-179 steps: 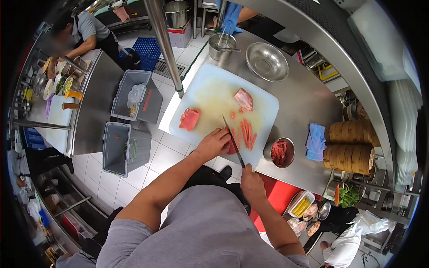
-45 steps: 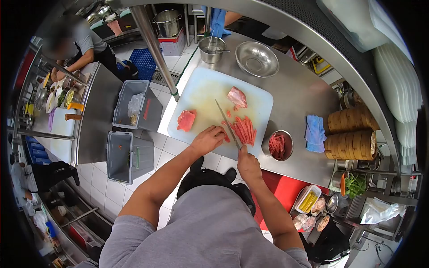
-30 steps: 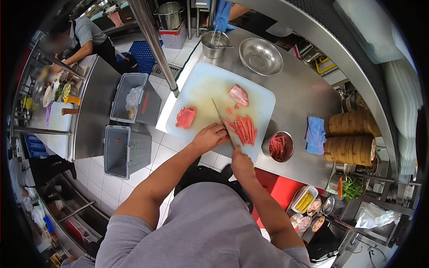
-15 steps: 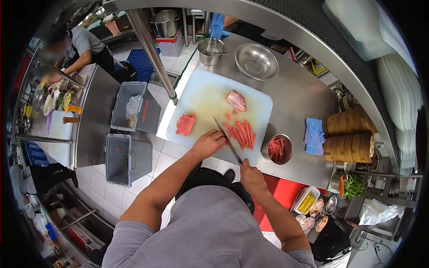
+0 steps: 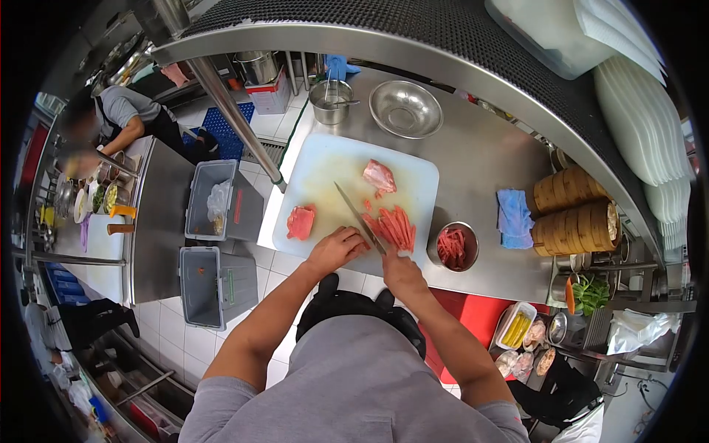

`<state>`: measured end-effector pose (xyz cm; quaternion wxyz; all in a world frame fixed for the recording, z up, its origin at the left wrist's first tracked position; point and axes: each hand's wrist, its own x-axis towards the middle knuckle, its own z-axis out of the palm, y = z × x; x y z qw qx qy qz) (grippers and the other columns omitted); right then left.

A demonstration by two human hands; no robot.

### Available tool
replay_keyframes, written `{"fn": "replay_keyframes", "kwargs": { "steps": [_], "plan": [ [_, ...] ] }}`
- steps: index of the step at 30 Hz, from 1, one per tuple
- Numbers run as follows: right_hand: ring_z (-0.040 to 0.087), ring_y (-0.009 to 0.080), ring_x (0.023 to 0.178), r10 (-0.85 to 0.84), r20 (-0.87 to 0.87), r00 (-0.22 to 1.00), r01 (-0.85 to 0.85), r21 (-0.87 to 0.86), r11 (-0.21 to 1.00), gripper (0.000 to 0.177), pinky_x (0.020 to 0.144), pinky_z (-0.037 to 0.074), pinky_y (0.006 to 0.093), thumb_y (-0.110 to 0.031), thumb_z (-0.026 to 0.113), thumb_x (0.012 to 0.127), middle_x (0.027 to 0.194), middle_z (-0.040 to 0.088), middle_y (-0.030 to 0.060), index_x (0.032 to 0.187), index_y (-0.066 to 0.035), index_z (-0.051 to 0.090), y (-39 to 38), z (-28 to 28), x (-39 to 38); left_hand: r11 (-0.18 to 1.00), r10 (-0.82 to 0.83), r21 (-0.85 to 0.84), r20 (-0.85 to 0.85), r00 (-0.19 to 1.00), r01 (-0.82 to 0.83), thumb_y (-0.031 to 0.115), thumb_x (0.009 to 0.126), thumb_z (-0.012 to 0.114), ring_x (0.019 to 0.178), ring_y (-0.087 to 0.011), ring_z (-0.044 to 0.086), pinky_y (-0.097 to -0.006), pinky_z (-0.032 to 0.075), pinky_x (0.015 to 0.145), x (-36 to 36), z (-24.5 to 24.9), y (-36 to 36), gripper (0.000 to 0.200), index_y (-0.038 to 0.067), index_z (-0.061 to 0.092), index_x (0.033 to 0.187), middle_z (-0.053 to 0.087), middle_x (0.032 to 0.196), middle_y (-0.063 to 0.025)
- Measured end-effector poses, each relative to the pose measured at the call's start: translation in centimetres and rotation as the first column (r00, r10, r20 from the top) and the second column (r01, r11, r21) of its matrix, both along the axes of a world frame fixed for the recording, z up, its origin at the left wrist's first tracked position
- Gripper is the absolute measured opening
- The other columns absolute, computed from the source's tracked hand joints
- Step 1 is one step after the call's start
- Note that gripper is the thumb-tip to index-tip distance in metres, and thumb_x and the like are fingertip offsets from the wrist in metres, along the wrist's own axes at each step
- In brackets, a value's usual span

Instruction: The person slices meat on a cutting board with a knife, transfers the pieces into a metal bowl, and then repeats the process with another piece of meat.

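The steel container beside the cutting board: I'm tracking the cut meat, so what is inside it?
The steel container holds a heap of red meat strips. They cover the bottom, so their depth and anything beneath cannot be seen.

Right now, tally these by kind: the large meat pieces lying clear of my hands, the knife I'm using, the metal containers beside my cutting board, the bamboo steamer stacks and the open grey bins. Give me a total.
Large meat pieces: 2
Knife: 1
Metal containers: 3
Bamboo steamer stacks: 2
Grey bins: 2
Total: 10
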<state>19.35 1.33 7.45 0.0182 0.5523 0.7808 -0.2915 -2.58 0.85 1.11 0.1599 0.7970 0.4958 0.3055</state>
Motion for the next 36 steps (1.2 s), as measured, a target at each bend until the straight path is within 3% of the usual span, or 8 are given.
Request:
{"fn": "replay_keyframes", "kwargs": {
  "steps": [7, 14, 20, 21, 24, 27, 33, 36],
  "plan": [
    [0.068, 0.0549, 0.085, -0.013, 0.019, 1.000, 0.015, -0.126, 0.992, 0.027, 0.078, 0.053, 0.0631, -0.025, 0.042, 0.107, 0.084, 0.068, 0.0339, 0.114, 0.000, 0.048, -2.8, 0.7, 2.1, 0.999, 0.029, 0.026, -0.062, 0.998, -0.028, 0.015, 0.085, 0.071, 0.100, -0.0255, 0.063, -0.0367, 0.055, 0.088, 0.6, 0.0, 0.0, 0.014, 0.008, 0.066, 0.096, 0.063, 0.105, -0.0042],
    [0.068, 0.0518, 0.086, -0.062, -0.104, 0.993, 0.063, 0.003, 0.998, 0.026, 0.078, 0.053, 0.0613, -0.026, 0.049, 0.103, 0.090, 0.068, 0.0335, 0.113, -0.001, 0.049, 0.6, -3.2, -2.2, 1.000, -0.024, 0.006, -0.136, 0.990, 0.025, 0.014, 0.085, 0.071, 0.097, -0.0262, 0.064, -0.0371, 0.057, 0.085, 0.4, 0.0, 0.4, 0.012, 0.010, 0.069, 0.096, 0.065, 0.106, -0.0052],
    [0.068, 0.0495, 0.083, -0.166, -0.078, 0.983, 0.177, 0.155, 0.972, 0.036, 0.074, 0.056, 0.0580, -0.030, 0.061, 0.097, 0.093, 0.068, 0.0290, 0.114, -0.002, 0.045, -0.1, 1.2, 0.6, 0.967, 0.132, 0.211, 0.079, 0.988, -0.146, 0.018, 0.083, 0.074, 0.103, -0.0287, 0.064, -0.0365, 0.056, 0.087, 1.2, 3.4, -1.3, 0.030, 0.011, 0.069, 0.112, 0.065, 0.112, -0.0066],
    [0.068, 0.0502, 0.082, -0.215, -0.088, 0.973, 0.228, 0.185, 0.956, 0.038, 0.072, 0.055, 0.0583, -0.029, 0.065, 0.095, 0.091, 0.067, 0.0286, 0.112, -0.003, 0.044, -0.6, 1.8, 1.1, 0.985, 0.128, 0.110, 0.060, 0.990, -0.134, 0.031, 0.085, 0.076, 0.122, -0.0350, 0.057, -0.0479, 0.050, 0.101, 1.5, 3.9, -1.9, 0.042, 0.015, 0.068, 0.123, 0.058, 0.134, -0.0114],
    [0.069, 0.0475, 0.083, -0.287, -0.100, 0.953, 0.302, 0.220, 0.928, 0.045, 0.071, 0.057, 0.0555, -0.027, 0.072, 0.090, 0.097, 0.065, 0.0266, 0.113, -0.003, 0.042, -1.9, 1.5, 2.2, 0.993, -0.003, 0.114, -0.149, 0.989, 0.020, 0.053, 0.094, 0.064, 0.146, -0.0408, 0.033, -0.0620, 0.027, 0.116, 4.8, 8.8, -1.9, 0.048, 0.024, 0.067, 0.132, 0.031, 0.162, -0.0158],
    [0.070, 0.0460, 0.083, -0.307, -0.084, 0.948, 0.318, 0.246, 0.915, 0.049, 0.072, 0.058, 0.0542, -0.023, 0.075, 0.086, 0.102, 0.065, 0.0257, 0.114, -0.003, 0.040, -3.3, 1.3, 3.0, 0.993, -0.115, -0.063, -0.294, 0.949, 0.101, 0.069, 0.095, 0.050, 0.154, -0.0398, 0.016, -0.0682, 0.008, 0.119, 6.6, 7.2, -1.7, 0.061, 0.030, 0.061, 0.141, 0.011, 0.171, -0.0134],
    [0.068, 0.0485, 0.080, -0.409, 0.023, 0.912, 0.394, 0.228, 0.891, 0.044, 0.070, 0.055, 0.0586, -0.019, 0.072, 0.085, 0.106, 0.065, 0.0229, 0.112, -0.006, 0.041, -9.8, 2.5, 10.4, 0.997, 0.035, -0.054, -0.411, 0.911, -0.062, 0.069, 0.097, 0.046, 0.155, -0.0400, 0.013, -0.0690, 0.007, 0.120, 5.7, 3.1, 0.7, 0.063, 0.032, 0.054, 0.148, 0.013, 0.170, -0.0134],
    [0.067, 0.0498, 0.079, -0.410, 0.030, 0.912, 0.401, 0.156, 0.903, 0.040, 0.069, 0.055, 0.0602, -0.017, 0.069, 0.085, 0.102, 0.064, 0.0269, 0.111, -0.006, 0.041, -13.5, 2.8, 14.6, 0.992, 0.056, -0.088, -0.308, 0.950, -0.088, 0.066, 0.098, 0.046, 0.154, -0.0412, 0.014, -0.0677, 0.007, 0.121, 4.2, 2.9, 1.1, 0.062, 0.032, 0.053, 0.149, 0.012, 0.170, -0.0135]
  ]
}}
